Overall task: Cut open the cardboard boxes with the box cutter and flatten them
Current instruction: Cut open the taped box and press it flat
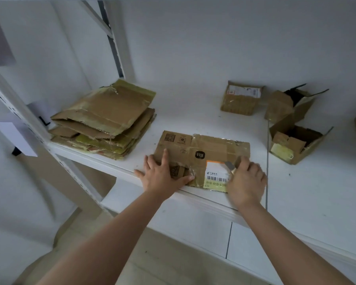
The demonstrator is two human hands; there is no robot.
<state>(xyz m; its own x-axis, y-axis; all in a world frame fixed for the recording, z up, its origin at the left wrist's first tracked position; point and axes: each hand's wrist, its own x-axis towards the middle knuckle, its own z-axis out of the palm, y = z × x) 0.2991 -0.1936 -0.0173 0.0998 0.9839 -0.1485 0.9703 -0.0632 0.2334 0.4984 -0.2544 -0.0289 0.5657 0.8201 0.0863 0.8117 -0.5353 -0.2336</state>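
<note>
Cutting the tape on a cardboard box lying low on a white shelf (193,112), with part of the batch already flattened.

From the left: a stack of flattened boxes (105,118) lies done at the shelf's left end. At the front edge, the left hand (160,175) presses spread, straight fingers on the taped box (201,153), which already lies nearly flat. The right hand (246,182) grips the box cutter (231,164), blade beside the shipping label (216,174). Further right, a sealed small box (242,98) and two opened boxes (292,124) stand unflattened, so roughly half the work appears to remain.
</note>
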